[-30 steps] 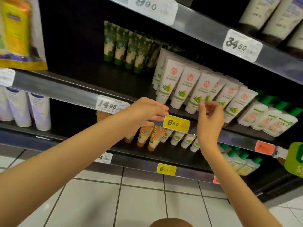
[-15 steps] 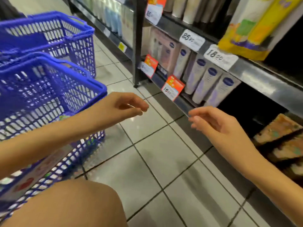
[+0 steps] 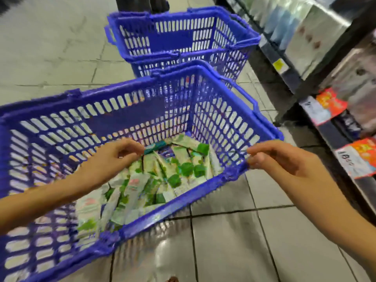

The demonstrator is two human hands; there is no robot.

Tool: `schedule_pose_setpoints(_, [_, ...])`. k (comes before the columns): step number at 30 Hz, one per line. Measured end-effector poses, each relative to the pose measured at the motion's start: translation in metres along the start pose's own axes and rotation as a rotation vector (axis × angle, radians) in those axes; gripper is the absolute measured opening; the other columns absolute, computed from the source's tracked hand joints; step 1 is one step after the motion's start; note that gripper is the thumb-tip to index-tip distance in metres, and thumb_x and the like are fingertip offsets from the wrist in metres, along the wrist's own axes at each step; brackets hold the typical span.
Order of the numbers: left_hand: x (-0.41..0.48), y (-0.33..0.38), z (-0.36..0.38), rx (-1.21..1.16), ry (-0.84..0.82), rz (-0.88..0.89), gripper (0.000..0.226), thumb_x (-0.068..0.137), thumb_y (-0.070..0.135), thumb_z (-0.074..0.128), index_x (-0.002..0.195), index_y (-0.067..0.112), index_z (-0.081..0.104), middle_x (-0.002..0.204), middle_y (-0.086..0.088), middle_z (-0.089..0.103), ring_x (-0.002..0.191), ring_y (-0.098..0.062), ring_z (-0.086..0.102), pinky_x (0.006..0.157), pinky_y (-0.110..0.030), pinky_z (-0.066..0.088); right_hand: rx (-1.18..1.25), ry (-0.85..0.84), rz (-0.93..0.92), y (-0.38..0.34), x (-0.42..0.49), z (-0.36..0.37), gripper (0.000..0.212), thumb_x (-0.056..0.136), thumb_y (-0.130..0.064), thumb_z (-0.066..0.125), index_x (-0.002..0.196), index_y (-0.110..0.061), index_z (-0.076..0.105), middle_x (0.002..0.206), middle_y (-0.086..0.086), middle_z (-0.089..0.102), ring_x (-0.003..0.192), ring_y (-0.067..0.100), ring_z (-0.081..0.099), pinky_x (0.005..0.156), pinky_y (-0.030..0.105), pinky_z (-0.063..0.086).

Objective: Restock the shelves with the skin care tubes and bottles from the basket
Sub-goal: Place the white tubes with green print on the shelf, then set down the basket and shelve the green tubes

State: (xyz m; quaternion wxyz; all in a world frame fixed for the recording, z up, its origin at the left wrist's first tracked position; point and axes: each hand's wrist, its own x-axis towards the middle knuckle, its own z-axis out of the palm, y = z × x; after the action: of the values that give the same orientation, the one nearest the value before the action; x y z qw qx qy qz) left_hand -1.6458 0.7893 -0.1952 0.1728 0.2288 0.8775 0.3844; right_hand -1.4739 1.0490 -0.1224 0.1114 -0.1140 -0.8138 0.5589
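Observation:
A blue plastic basket (image 3: 221,180) stands on the tiled floor in front of me. Several white tubes with green caps (image 3: 183,169) lie jumbled on its bottom. My left hand (image 3: 114,157) hovers inside the basket above the tubes, fingers loosely curled with nothing in them. My right hand (image 3: 278,159) floats at the basket's near right corner, just above the rim, fingers loosely bent and holding nothing. Shelves (image 3: 325,127) with skin care products run along the right side, blurred by motion.
A second blue basket (image 3: 240,43) stands behind the first, close to the shelf base. Red and white price tags (image 3: 333,102) stick out from the shelf edges on the right. Grey floor tiles (image 3: 234,241) lie between the basket and the shelves.
My view has swung from the shelf down and left to the basket. Both hands came away from the shelf tubes and now hover over the basket, holding nothing.

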Motion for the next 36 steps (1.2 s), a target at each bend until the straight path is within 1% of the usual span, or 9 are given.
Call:
schedule_pose_setpoints(4, [0.011, -0.04, 0.035, 0.001, -0.101, -0.14, 0.016, 0.085, -0.003, 0.059, 0.099, -0.004, 0.065, 0.096, -0.014, 0.066, 0.072, 0.01, 0.057, 0.074, -0.008, 0.042, -0.005, -0.095, 0.005, -0.004, 0.036, 0.024, 0.016, 0.087, -0.008, 0.057, 0.083, -0.021, 0.066, 0.081, 0.0, 0.071, 0.07, 0.001, 0.064, 0.063, 0.007, 0.047])
schedule_pose_setpoints(6, [0.023, -0.041, 0.047, -0.055, -0.117, -0.203, 0.018, 0.086, 0.001, 0.058, 0.102, -0.003, 0.065, 0.1, -0.016, 0.067, 0.084, -0.012, 0.06, 0.082, -0.022, 0.046, -0.039, -0.125, 0.044, -0.002, 0.051, 0.035, 0.017, 0.087, -0.007, 0.057, 0.082, -0.021, 0.065, 0.079, 0.003, 0.071, 0.075, 0.008, 0.065, 0.068, 0.015, 0.051])
schedule_pose_setpoints(12, [0.052, -0.017, 0.101, 0.046, -0.282, -0.44, 0.028, 0.094, 0.014, 0.044, 0.067, 0.007, 0.05, 0.074, -0.011, 0.051, 0.068, -0.02, 0.052, 0.06, -0.032, 0.038, -0.167, -0.242, 0.179, 0.01, 0.082, 0.054, 0.014, 0.09, -0.01, 0.055, 0.087, -0.019, 0.066, 0.086, 0.004, 0.071, 0.07, 0.0, 0.065, 0.069, 0.008, 0.05])
schedule_pose_setpoints(15, [0.07, -0.009, 0.133, 0.022, -0.239, -0.574, 0.035, 0.096, 0.03, 0.042, 0.099, -0.003, 0.055, 0.111, -0.017, 0.056, 0.108, -0.03, 0.055, 0.076, -0.033, 0.042, -0.224, -0.294, 0.239, 0.015, 0.092, 0.061, 0.012, 0.09, -0.014, 0.056, 0.089, -0.02, 0.067, 0.086, 0.003, 0.071, 0.072, 0.002, 0.066, 0.07, 0.01, 0.05])
schedule_pose_setpoints(20, [0.09, -0.012, 0.15, -0.219, -0.015, -0.81, 0.04, 0.096, 0.017, 0.046, 0.127, -0.006, 0.038, 0.135, -0.02, 0.045, 0.121, -0.032, 0.049, 0.096, -0.036, 0.042, -0.39, -0.441, 0.311, 0.025, 0.106, 0.081, 0.017, 0.091, -0.015, 0.055, 0.102, -0.007, 0.066, 0.093, 0.01, 0.07, 0.083, 0.015, 0.066, 0.082, 0.025, 0.051])
schedule_pose_setpoints(22, [0.094, -0.015, 0.144, -0.315, -0.036, -0.826, 0.051, 0.095, 0.012, 0.046, 0.137, -0.008, 0.024, 0.139, -0.02, 0.041, 0.124, -0.032, 0.046, 0.097, -0.036, 0.039, -0.515, -0.507, 0.278, 0.031, 0.113, 0.087, 0.015, 0.091, -0.018, 0.056, 0.099, -0.01, 0.065, 0.087, 0.001, 0.068, 0.08, 0.011, 0.064, 0.076, 0.015, 0.05])
schedule_pose_setpoints(26, [0.084, -0.02, 0.103, -0.468, -0.124, -0.776, 0.043, 0.09, 0.017, 0.054, 0.125, -0.005, 0.042, 0.109, -0.015, 0.053, 0.095, -0.025, 0.053, 0.06, -0.028, 0.045, -0.706, -0.666, 0.348, 0.045, 0.134, 0.098, 0.019, 0.092, -0.028, 0.054, 0.102, -0.014, 0.062, 0.091, -0.001, 0.064, 0.085, 0.014, 0.061, 0.069, 0.017, 0.044])
schedule_pose_setpoints(30, [0.068, -0.021, 0.048, -0.614, -0.209, -0.597, 0.013, 0.082, 0.017, 0.06, 0.083, 0.005, 0.061, 0.066, -0.008, 0.063, 0.057, -0.017, 0.058, 0.06, -0.028, 0.052, -1.064, -0.923, 0.456, 0.071, 0.163, 0.126, 0.045, 0.096, -0.037, 0.044, 0.121, -0.001, 0.053, 0.128, 0.015, 0.054, 0.11, 0.026, 0.053, 0.09, 0.032, 0.042])
schedule_pose_setpoints(36, [0.086, 0.005, 0.001, -0.891, -0.094, -0.42, 0.04, 0.098, 0.031, 0.03, 0.068, 0.015, 0.051, 0.059, 0.0, 0.061, 0.066, -0.018, 0.061, 0.068, -0.023, 0.048, -0.932, -0.89, 0.699, 0.104, 0.188, 0.172, 0.025, 0.093, -0.024, 0.054, 0.086, 0.0, 0.056, 0.086, 0.018, 0.057, 0.074, 0.025, 0.053, 0.07, 0.033, 0.05])
